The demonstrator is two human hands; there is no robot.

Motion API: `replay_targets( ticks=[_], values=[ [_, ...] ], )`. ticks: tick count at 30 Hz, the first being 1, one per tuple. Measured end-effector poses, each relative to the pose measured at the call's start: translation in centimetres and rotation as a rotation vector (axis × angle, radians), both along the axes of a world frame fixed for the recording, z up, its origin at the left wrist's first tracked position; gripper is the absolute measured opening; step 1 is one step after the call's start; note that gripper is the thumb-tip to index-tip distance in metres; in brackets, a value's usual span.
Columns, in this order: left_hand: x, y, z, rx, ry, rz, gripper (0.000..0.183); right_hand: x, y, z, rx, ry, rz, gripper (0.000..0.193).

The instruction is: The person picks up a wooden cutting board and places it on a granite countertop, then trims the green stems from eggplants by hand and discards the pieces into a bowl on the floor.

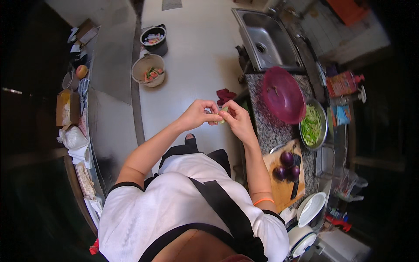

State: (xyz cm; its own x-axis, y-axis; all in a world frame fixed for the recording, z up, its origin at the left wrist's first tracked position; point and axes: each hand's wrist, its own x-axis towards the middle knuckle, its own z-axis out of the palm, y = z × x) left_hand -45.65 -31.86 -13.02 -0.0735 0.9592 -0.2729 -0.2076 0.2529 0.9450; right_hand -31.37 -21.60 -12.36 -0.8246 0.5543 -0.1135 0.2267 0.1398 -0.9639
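Observation:
Both hands meet in front of my body, over the floor. My left hand (pixel 201 114) and my right hand (pixel 238 118) pinch a small pale green vegetable piece (pixel 223 115) between thumbs and fingertips. The fingers cover much of it, so its kind is unclear. To the right, on the counter, a wooden cutting board (pixel 281 195) bears several round, glossy dark purple vegetables (pixel 279 173). A knife (pixel 295 188) with a black handle lies beside them. Behind the board stands a metal bowl (pixel 322 139) of sliced green vegetables (pixel 310 126).
A purple plastic basin (pixel 283 94) sits on the granite counter (pixel 266 131), before a steel sink (pixel 273 39). On the floor stand a bucket of scraps (pixel 137 72) and a dark bucket (pixel 160 48). White bowls (pixel 312 208) are at the right; a cluttered shelf (pixel 85 113) runs along the left.

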Motion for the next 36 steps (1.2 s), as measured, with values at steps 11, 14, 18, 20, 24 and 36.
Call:
replay_targets(
  ticks=[11,14,18,20,24,36],
  values=[
    [-10.2,-2.8,-1.7,0.271,-0.412,0.490,0.011,-15.3,-3.7,-1.9,-0.709,0.650,-0.112,0.013],
    [-12.2,-2.6,-2.2,0.335,-0.412,0.654,0.010,-19.0,-2.9,-2.3,-0.861,0.638,-0.056,0.011],
    [-16.2,-1.2,-3.1,0.373,-0.474,0.839,0.009,-24.4,-1.1,-4.1,-0.961,0.596,-0.042,0.011],
    [-18.5,0.1,-3.5,0.410,-0.579,0.931,0.008,-27.1,0.0,-4.5,-0.975,0.584,-0.053,0.011],
    [-24.5,1.6,-4.2,0.516,-0.753,1.001,0.007,-32.3,4.0,-4.5,-0.969,0.543,-0.108,0.011],
    [-38.2,5.2,-0.9,0.347,-0.375,0.993,0.014,-46.9,9.5,-1.5,-0.508,0.380,0.269,0.014]
  ],
)
